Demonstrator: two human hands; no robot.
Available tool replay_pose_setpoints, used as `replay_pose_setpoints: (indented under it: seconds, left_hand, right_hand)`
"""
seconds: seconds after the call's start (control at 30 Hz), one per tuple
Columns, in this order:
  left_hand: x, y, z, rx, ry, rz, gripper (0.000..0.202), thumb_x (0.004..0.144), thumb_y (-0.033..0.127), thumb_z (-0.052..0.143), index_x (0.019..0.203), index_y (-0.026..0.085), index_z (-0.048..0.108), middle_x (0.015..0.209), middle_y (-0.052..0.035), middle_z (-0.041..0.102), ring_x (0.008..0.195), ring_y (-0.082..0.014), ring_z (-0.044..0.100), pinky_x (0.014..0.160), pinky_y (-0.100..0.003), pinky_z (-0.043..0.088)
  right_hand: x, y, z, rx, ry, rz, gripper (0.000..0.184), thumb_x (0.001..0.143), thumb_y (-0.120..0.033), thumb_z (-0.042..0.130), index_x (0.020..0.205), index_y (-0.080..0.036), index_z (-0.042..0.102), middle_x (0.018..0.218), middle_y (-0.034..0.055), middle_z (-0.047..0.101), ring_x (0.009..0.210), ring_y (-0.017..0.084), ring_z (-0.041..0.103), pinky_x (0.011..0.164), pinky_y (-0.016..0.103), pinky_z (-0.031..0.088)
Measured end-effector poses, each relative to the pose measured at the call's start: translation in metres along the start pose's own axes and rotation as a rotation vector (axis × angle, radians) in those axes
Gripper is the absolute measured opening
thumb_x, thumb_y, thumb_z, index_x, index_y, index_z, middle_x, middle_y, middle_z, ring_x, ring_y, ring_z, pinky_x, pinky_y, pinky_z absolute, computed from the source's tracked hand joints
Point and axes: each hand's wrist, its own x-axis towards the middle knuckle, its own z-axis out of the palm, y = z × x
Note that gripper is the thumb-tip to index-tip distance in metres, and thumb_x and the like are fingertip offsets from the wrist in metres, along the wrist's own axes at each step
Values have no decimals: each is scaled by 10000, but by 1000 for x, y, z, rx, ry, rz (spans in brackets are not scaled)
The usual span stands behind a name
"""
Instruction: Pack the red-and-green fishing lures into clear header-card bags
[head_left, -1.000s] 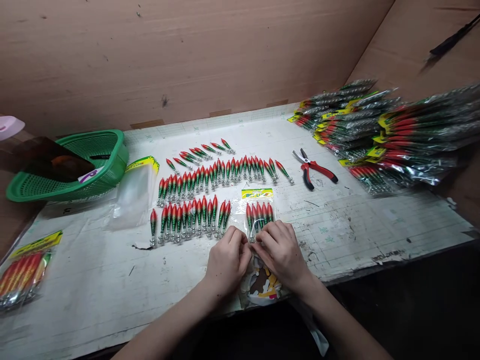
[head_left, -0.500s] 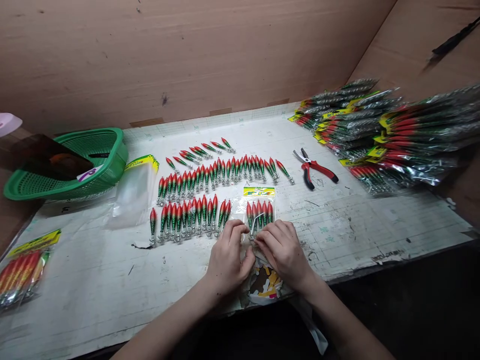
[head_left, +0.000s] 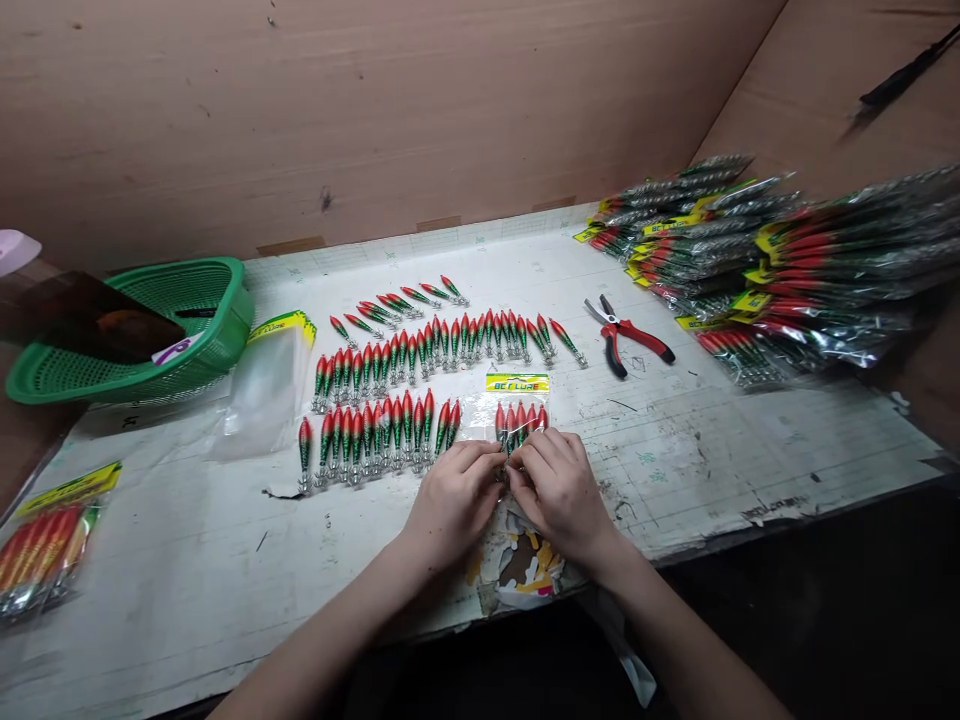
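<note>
A clear bag with a yellow header (head_left: 516, 404) lies on the white table (head_left: 712, 450) and holds several red-and-green lures. My left hand (head_left: 452, 500) and my right hand (head_left: 559, 490) both pinch its near end, fingers curled and meeting over the bag's open edge. To the left of the bag lie rows of loose red-and-green lures (head_left: 379, 425), with more rows behind them (head_left: 442, 340).
Red-handled pliers (head_left: 626, 338) lie right of the lures. Stacks of filled bags (head_left: 780, 265) crowd the far right. A green basket (head_left: 142, 325) and empty clear bags (head_left: 271, 380) sit at the left; one filled bag (head_left: 49, 540) lies near the left edge.
Both hands have shifted slightly forward over the bag's near end and closed together; more of the lures in the bag are covered by my fingers.
</note>
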Motion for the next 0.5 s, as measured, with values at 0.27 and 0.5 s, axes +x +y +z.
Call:
replay_pose_setpoints:
  seconds: [0.27,0.5]
  left_hand:
    - [2,-3,-1,21,-17,-19,298,771,37,479,1006,164,610,956,-81,662,878,-195,603,755,-333,532]
    - [5,-5,-2,51,-13,-10,245,755,38,467,916,171,595,850,-69,649,795,-187,593,716,-325,510]
  right_hand:
    - [0,2,4,12,-17,13,158,861,-142,452,728,-165,532,724,48,546,749,179,456,712,323,331]
    - [-1,2,5,12,-4,2,166,865,-143,443,730,-163,537,716,44,543,741,176,451,703,318,325]
